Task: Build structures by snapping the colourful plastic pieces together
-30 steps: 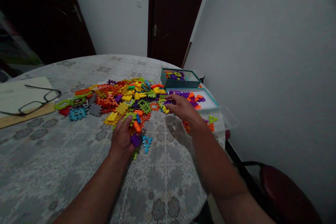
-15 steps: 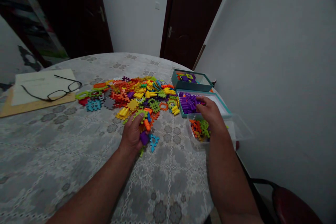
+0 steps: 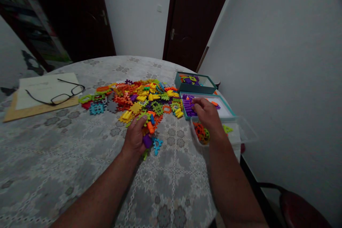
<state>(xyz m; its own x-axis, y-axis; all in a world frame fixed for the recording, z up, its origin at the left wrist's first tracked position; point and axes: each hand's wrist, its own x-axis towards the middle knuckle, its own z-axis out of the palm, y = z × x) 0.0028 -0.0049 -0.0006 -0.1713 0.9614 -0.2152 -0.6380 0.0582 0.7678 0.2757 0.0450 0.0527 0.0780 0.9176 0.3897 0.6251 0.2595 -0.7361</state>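
Observation:
My left hand (image 3: 134,136) is closed around a handful of plastic building pieces. A lime green piece (image 3: 145,117), an orange peg-like piece (image 3: 150,127) and a purple piece (image 3: 147,141) show past its fingers. Just right of it a blue triangular piece (image 3: 157,145) lies on the tablecloth. Over the shallow teal-edged tray (image 3: 227,108), my right hand (image 3: 207,114) is pinched at a bunch of purple pieces (image 3: 188,106); what its fingertips hold is hidden. A few orange and purple pieces (image 3: 216,104) lie on the tray's white floor beyond that hand.
A large mixed heap of building pieces (image 3: 133,99) spreads across the middle. Behind the tray stands a deeper teal box (image 3: 196,86) with pieces inside. A clear plastic container (image 3: 247,131) sits nearest me at right. Eyeglasses (image 3: 62,96) rest on papers at left.
My right hand has shifted a little left over the tray, uncovering the orange and purple pieces there and a green one in the clear container. My left hand keeps its hold, nearly still.

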